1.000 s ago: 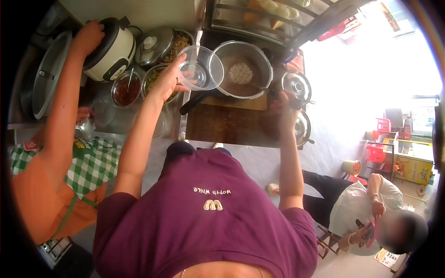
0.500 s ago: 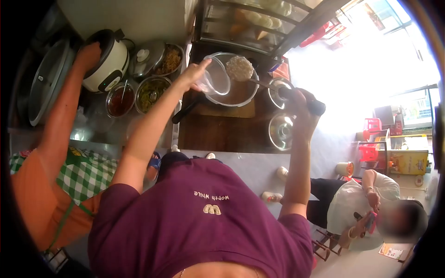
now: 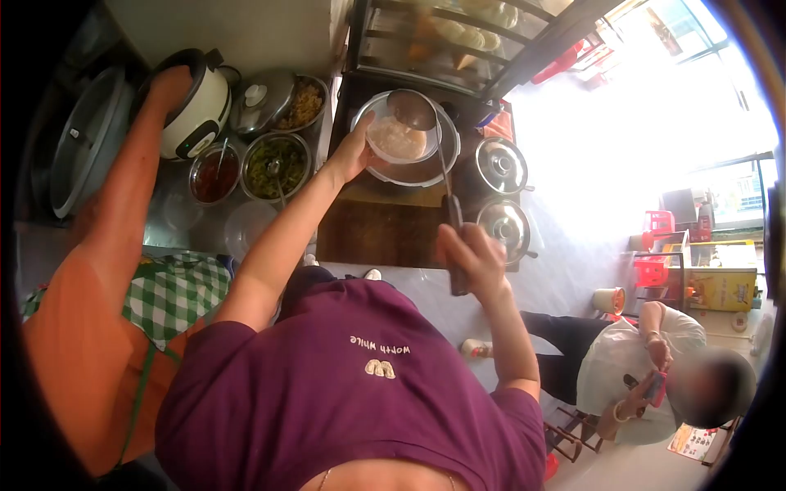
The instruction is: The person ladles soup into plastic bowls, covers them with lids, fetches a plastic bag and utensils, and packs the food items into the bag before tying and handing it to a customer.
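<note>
My left hand [image 3: 355,150] is closed round the side of a clear plastic bowl [image 3: 373,114], which hangs over the large metal pot [image 3: 451,168]. Pale, grainy porridge [image 3: 396,141] lies inside the bowl. The dark handle of a ladle [image 3: 455,254] is in my right hand [image 3: 477,260], fingers wrapped round it. The ladle's metal cup [image 3: 411,110] is tipped over the far side of the bowl. Much of the pot's inside is hidden by the bowl.
Two metal lids [image 3: 500,165] lie right of the pot. Left are bowls of greens [image 3: 266,168] and red sauce [image 3: 214,173], and a rice cooker [image 3: 205,114]. A co-worker's arm [image 3: 131,204] reaches into the cooker. Another person [image 3: 622,360] sits at right, holding a phone.
The filled ladle has moved from over the pot to the bowl and tipped, and porridge is now in the bowl. My right hand has come down and left. The co-worker's hand is deeper in the cooker.
</note>
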Action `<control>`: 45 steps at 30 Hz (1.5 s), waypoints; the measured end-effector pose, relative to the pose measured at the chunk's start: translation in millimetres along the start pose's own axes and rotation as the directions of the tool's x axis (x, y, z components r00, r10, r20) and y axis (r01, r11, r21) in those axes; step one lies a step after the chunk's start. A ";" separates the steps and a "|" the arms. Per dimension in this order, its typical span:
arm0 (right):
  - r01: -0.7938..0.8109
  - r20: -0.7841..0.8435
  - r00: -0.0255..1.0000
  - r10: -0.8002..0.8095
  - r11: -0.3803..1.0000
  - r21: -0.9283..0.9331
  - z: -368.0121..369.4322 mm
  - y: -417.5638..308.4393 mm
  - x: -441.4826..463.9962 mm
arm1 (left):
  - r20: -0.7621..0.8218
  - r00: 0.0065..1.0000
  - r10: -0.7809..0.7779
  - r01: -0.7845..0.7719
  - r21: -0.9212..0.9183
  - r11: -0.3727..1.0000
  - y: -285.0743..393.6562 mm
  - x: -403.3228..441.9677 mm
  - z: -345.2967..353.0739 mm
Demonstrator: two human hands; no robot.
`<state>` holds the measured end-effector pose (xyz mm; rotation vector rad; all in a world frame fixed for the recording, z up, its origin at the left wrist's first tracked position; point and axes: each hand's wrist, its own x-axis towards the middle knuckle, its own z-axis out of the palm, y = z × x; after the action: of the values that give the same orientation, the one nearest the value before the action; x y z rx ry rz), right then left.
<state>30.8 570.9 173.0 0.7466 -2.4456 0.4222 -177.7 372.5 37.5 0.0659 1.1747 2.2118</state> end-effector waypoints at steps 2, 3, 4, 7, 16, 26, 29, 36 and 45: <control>-0.095 -0.226 0.966 0.127 0.984 0.149 -1.8 7.3 6.4 | 0.014 1.000 0.023 -0.023 0.007 1.000 3.4 -2.3 0.2; -0.113 -0.332 0.924 0.188 0.966 0.231 0.0 15.9 6.4 | 0.000 0.999 0.040 -0.040 0.015 0.999 7.8 -7.4 6.6; -0.322 -0.276 0.883 0.379 0.918 0.231 -2.8 19.4 3.9 | -0.016 0.998 0.055 -0.055 0.023 0.998 10.4 -11.5 8.9; -0.445 -0.143 0.569 0.810 0.450 0.774 -12.7 29.8 7.3 | 0.029 0.998 0.059 -0.058 -0.027 0.998 13.2 -17.5 -0.2; -0.392 -0.092 0.890 0.447 0.852 0.348 52.7 77.9 -12.2 | -0.189 0.977 0.103 -0.102 0.014 0.995 28.6 -61.3 -35.8; -0.599 -0.009 0.579 0.815 0.433 0.674 121.1 81.8 -7.3 | -0.196 0.974 0.114 -0.105 0.055 0.993 43.9 -87.3 -35.6; -0.692 0.131 0.357 0.925 0.168 0.703 92.6 90.7 4.0 | -0.176 0.982 0.074 -0.063 0.065 0.996 39.4 -86.3 -40.9; -0.620 0.064 0.391 0.918 0.211 0.755 18.0 70.3 45.1 | -0.210 0.978 -0.012 0.050 0.180 0.982 44.5 -77.5 -32.0; -0.631 -0.017 0.517 0.856 0.395 0.668 -39.3 33.1 66.8 | -0.137 0.987 -0.088 0.110 0.159 0.981 17.2 -25.8 -1.0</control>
<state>-19.3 586.4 238.9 -0.3666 -2.1140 1.6002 -165.9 350.7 56.0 -0.0669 1.4016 2.0530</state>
